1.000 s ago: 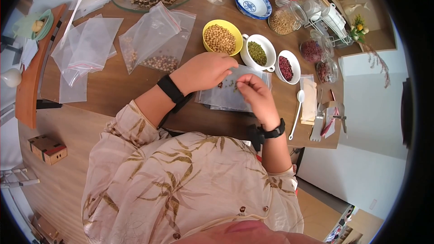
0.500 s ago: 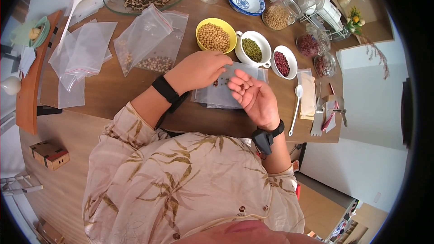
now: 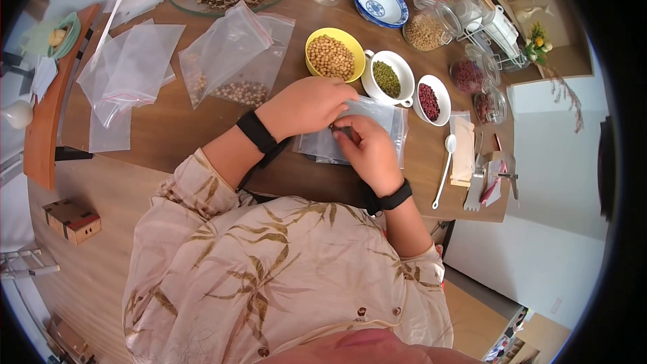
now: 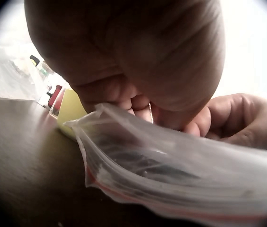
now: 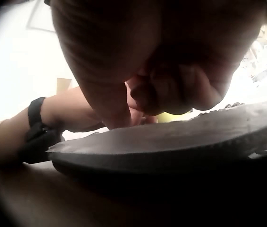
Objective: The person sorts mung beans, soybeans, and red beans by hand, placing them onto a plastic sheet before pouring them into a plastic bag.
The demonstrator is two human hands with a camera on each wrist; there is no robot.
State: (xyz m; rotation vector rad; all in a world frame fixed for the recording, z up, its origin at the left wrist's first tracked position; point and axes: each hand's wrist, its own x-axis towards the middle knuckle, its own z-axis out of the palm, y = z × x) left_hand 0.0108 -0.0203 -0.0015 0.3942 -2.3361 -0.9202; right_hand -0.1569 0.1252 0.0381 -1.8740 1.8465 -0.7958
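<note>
My left hand (image 3: 306,104) hovers palm down over stacked clear zip bags (image 3: 394,121), its fingers bent under. Whether it holds anything I cannot tell. Thumb and forefinger of my right hand (image 3: 372,153) pinch a small dark bean (image 3: 333,126) close over the bags, near the left fingertips. In the left wrist view a zip bag (image 4: 171,170) with a red strip bulges below the hand. Just beyond are a yellow bowl (image 3: 359,47) of tan beans (image 3: 329,57), a white cup of green beans (image 3: 386,79) and a white dish of red beans (image 3: 428,102).
Zip bags with mixed beans (image 3: 241,93) and other clear bags (image 3: 131,61) lie on the left. A glass plate (image 3: 178,0) of dried bits, blue-white bowls (image 3: 379,3) and jars (image 3: 424,30) stand at the back. A white spoon (image 3: 443,172) is at the right.
The right hand first drew back and turned its palm up, showing a small dark red bean on its fingers. It has since turned over and moved left to the left fingertips. The left hand stayed nearly still.
</note>
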